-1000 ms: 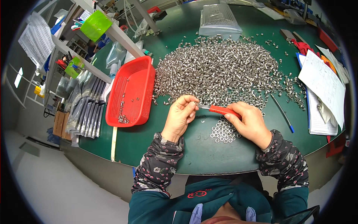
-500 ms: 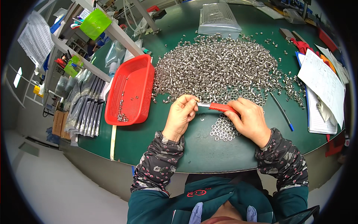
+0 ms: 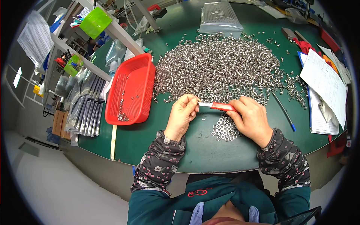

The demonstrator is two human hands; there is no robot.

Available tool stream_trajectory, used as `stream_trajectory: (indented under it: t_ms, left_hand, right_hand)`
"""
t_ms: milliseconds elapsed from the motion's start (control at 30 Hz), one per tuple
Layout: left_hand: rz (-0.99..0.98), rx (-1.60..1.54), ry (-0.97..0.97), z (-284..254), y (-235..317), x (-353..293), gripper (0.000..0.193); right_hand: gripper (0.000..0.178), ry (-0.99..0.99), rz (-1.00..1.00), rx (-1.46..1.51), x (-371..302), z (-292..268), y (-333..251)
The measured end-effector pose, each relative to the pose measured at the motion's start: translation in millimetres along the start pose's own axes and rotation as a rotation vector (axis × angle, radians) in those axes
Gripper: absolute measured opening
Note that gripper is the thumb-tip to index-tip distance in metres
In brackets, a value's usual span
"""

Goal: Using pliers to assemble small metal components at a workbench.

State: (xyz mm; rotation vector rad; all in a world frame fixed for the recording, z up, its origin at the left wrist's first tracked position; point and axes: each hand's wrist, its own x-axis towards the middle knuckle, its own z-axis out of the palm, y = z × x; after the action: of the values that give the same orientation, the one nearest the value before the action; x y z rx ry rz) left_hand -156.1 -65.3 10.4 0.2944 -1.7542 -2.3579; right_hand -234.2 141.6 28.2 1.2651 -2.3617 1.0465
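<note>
Green bench [image 3: 225, 161] in a workshop, grey floor off to the left. Big heap of small metal rings [image 3: 221, 71] covers the middle. Clear-bagged stack [image 3: 221, 18] behind it, papers [image 3: 324, 78] at the right, pen [image 3: 284, 111] lying between heap and papers. Red basket [image 3: 140, 77] left of the heap, a few metal pieces inside. Bagged long parts [image 3: 86, 116] further left.

Right hand [image 3: 252, 120]: fingers wrapped round the handle of a red knife [image 3: 223, 106], thumb along the near side, blade pointing left, just in front of the heap. Left hand [image 3: 180, 119]: thumb and forefinger pinched together at the blade's tip, other fingers curled. Looks like a small ring [image 3: 198, 100] in that pinch, but it's tiny and mostly covered, so can't swear to it.

Loose cluster of rings [image 3: 225, 129] flat on the bench, near side of the knife, just beside the right hand.
</note>
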Motion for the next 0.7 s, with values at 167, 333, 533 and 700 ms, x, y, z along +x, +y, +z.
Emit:
stream_trajectory:
  t_ms: [167,333,533,700]
  left_hand:
    - [-0.017,0.023,0.024,1.8,1.8,-1.0,0.012]
    - [-0.021,0.029,0.018,2.1,2.3,-1.4,0.014]
    - [-0.033,0.098,0.050,4.6,3.8,-2.1,0.016]
    - [-0.043,0.100,0.036,-0.4,2.0,0.0,0.016]
  right_hand:
    - [0.016,0.010,-0.025,-0.015,0.0,0.0,0.3]
    - [0.016,0.009,-0.038,-0.037,0.4,-1.3,-1.1]
    - [0.017,0.019,-0.064,-0.046,0.5,-0.5,0.4]
    - [0.018,0.039,-0.089,-0.050,0.7,-0.3,0.6]
